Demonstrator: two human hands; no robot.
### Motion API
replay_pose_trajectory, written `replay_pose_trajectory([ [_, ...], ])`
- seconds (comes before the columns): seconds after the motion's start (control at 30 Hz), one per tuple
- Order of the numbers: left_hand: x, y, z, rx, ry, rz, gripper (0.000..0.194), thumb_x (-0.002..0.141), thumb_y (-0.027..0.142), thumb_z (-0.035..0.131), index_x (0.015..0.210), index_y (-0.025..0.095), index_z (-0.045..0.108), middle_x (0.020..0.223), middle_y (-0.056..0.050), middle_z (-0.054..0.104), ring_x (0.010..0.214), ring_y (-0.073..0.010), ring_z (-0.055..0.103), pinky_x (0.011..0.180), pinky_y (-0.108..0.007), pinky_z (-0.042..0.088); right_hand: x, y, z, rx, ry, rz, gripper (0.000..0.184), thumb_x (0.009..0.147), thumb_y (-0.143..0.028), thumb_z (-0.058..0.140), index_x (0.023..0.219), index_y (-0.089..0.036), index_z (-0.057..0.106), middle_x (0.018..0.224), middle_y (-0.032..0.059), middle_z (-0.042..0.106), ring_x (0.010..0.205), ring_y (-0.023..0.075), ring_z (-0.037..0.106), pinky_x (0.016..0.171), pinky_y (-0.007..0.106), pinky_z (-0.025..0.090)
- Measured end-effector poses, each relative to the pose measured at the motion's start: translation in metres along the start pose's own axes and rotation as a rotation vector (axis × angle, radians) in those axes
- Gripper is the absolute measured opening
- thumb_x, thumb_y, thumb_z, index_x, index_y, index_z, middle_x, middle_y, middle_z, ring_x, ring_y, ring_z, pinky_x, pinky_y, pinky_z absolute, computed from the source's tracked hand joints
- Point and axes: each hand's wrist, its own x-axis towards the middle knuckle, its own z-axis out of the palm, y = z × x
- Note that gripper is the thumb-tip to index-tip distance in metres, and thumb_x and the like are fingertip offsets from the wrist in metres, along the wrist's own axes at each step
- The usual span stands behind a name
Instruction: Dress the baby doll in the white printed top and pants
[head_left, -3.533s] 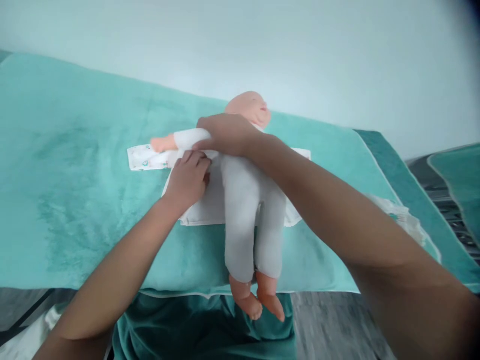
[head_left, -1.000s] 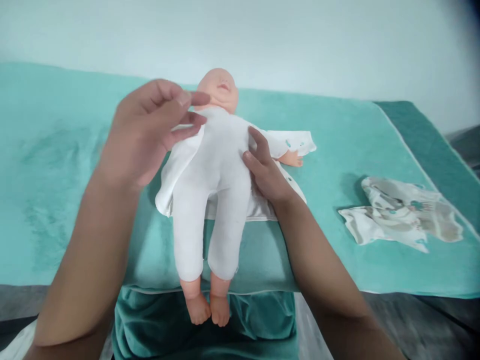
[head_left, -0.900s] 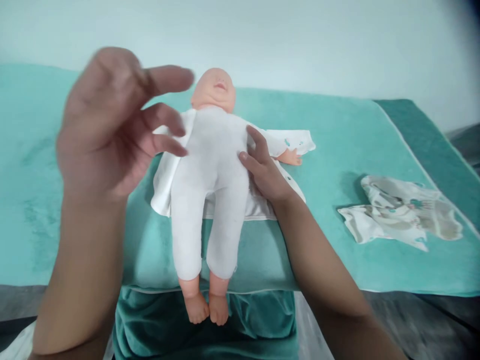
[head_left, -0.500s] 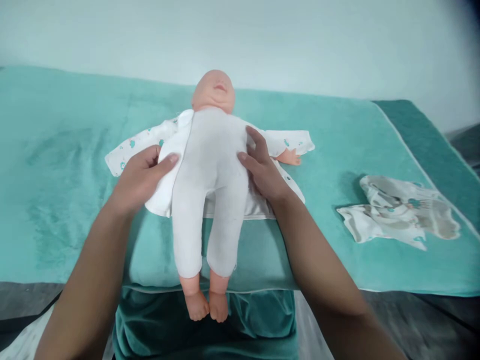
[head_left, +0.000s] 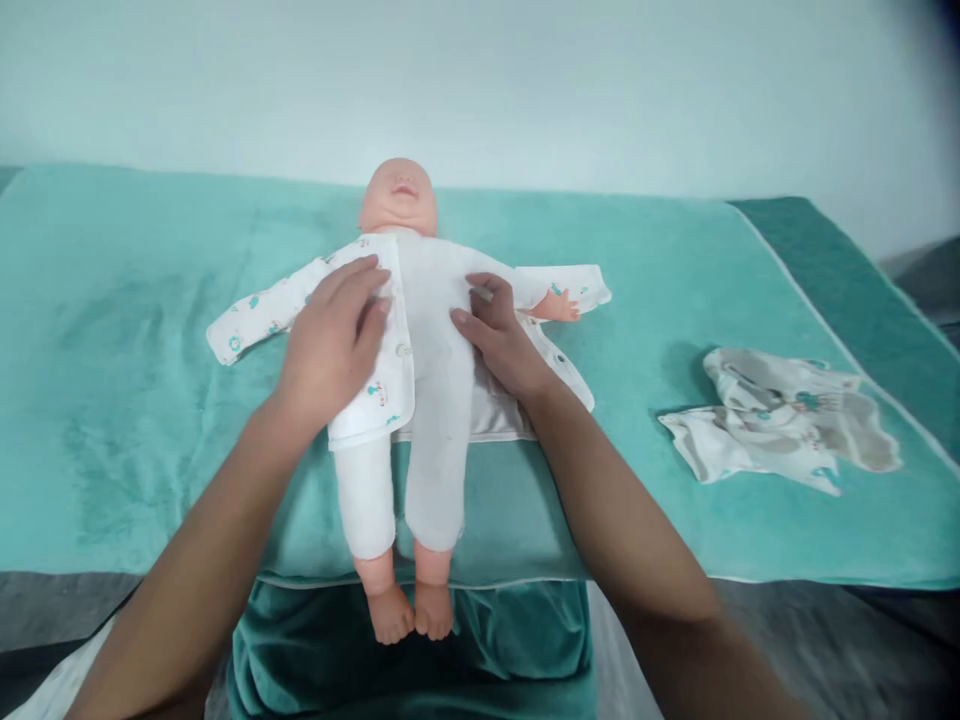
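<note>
A baby doll point(head_left: 439, 370) with a white cloth body lies on its back, its feet over the table's front edge. It is dressed in a white printed baby jacket point(head_left: 382, 400), whose front panel on the left lies across the chest. My left hand point(head_left: 330, 335) rests flat on that panel, fingers apart. My right hand point(head_left: 506, 345) is at the doll's side on the right, fingers bent and apart, touching the body with nothing visible between them. The other front panel is spread out beneath my right wrist. One doll hand point(head_left: 559, 305) shows below the sleeve on the right.
A green plush cover point(head_left: 150, 420) is spread over the table, with a darker green strip point(head_left: 847, 270) at the right. Crumpled white printed baby clothes point(head_left: 780, 420) lie on the right. A pale wall point(head_left: 480, 90) rises behind the table.
My left hand has brought the jacket's left-hand panel from beside the doll over onto its chest. My right hand has stayed at the doll's other side.
</note>
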Motion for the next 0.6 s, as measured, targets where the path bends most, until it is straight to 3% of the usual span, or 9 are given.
replay_pose_trajectory([
  [0.13,0.012,0.006,0.017,0.059,-0.130,0.112,0.028,0.097,0.036,0.057,0.120,0.024,0.065,0.152,-0.008,0.056,0.151,-0.0291,0.040,0.128,-0.051,0.027,0.002,0.006,-0.001,-0.009,0.032,-0.020,0.058,0.082,-0.069,0.070,0.115,-0.034,0.036,0.120,0.0022,0.059,0.114,0.0223,0.061,0.094,0.038,0.058],
  [0.27,0.039,0.017,0.034,0.083,-0.256,0.165,0.022,0.096,0.032,0.057,0.115,0.024,0.066,0.139,-0.006,0.065,0.144,-0.0291,0.048,0.126,-0.050,0.029,0.001,0.005,-0.003,-0.032,0.003,-0.061,0.050,0.086,-0.067,0.068,0.108,-0.031,0.042,0.117,0.0019,0.060,0.115,0.0210,0.059,0.099,0.038,0.056],
  [0.4,0.073,0.019,0.058,0.081,-0.364,0.178,0.019,0.094,0.032,0.060,0.111,0.027,0.067,0.124,-0.003,0.070,0.127,-0.0288,0.059,0.115,-0.046,0.040,-0.002,-0.003,-0.003,0.001,-0.058,-0.081,0.049,0.086,-0.067,0.068,0.112,-0.032,0.047,0.131,0.0032,0.061,0.132,0.0228,0.054,0.111,0.041,0.050],
  [0.6,0.113,0.030,0.097,0.174,-0.540,0.176,0.023,0.078,0.036,0.079,0.092,0.023,0.067,0.100,-0.003,0.068,0.121,-0.0354,0.061,0.112,-0.050,0.039,-0.006,-0.010,-0.003,0.071,-0.191,-0.153,0.060,0.084,-0.062,0.070,0.134,-0.035,0.050,0.154,0.0027,0.050,0.149,0.0241,0.041,0.121,0.046,0.043],
])
